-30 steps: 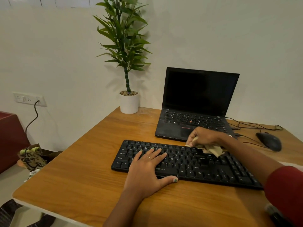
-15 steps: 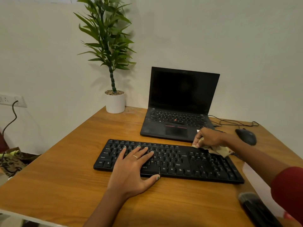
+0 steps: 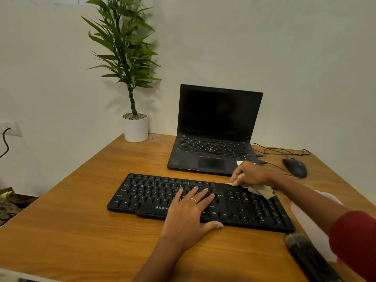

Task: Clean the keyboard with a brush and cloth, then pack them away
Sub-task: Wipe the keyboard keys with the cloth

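1. Keyboard (image 3: 154, 198), black and full-sized, lies flat on the wooden worktop (image 3: 81, 231), its long side running roughly across the view and its right end angled a little nearer the camera.
2. The left hand (image 3: 189, 216) lies palm down on the middle of the keyboard with its fingers (image 3: 200, 195) straight and spread over the keys; the thumb points right along the front edge. A thin ring sits on one finger.
3. The right hand (image 3: 251, 174) is at the keyboard's back edge, right of centre, its fingers curled round a crumpled beige cloth (image 3: 262, 191) that it presses against the keys. A loose tail of the cloth trails under the wrist onto the block of keys at the right.
4. A red sleeve (image 3: 358, 241) covers the right upper arm at the frame's right edge.
5. At the near right corner of the worktop lies a dark object with a bristly grey end (image 3: 305, 253), probably the brush, though it is blurred. It partly rests on something white and flat (image 3: 309, 220) just right of the keyboard.
6. An open black laptop (image 3: 213, 139) with a dark screen stands just behind the keyboard.
7. A black mouse (image 3: 295, 167) sits to the laptop's right, with cables (image 3: 284, 150) behind it.
8. A potted plant (image 3: 135, 127) in a white pot stands at the worktop's far left corner against the wall.
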`<state>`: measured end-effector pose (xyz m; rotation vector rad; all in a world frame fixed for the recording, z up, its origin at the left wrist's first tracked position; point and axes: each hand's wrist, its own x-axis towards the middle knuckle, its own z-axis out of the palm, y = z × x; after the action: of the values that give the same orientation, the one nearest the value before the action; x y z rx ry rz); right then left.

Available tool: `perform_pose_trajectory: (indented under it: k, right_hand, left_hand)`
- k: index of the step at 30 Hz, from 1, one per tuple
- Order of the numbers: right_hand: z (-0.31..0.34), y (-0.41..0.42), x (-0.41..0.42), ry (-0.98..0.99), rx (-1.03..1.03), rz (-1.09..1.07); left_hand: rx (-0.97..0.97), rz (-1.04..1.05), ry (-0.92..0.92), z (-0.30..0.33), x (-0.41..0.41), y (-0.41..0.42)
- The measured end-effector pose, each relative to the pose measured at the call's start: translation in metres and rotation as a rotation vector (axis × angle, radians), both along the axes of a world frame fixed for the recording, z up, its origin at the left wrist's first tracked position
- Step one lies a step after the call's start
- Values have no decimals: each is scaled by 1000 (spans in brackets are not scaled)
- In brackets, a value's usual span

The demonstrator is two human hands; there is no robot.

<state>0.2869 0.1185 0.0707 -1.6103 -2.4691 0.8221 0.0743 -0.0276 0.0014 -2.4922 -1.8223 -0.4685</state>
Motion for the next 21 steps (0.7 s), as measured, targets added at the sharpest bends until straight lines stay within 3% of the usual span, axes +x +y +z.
perform_pose_trajectory:
  k: [6,13,21]
  right_hand:
    - [11,-6,43,-64,-85,-98]
    - [-6,-9,-2,88,-27,-107]
    - [-9,-7,-30,73,27,-2]
  left_hand:
    - [44,43,-53,-5,-5,-1]
    - [82,49,-61,-5,-2,-5]
    - [26,-22,-46,-1,-1,-3]
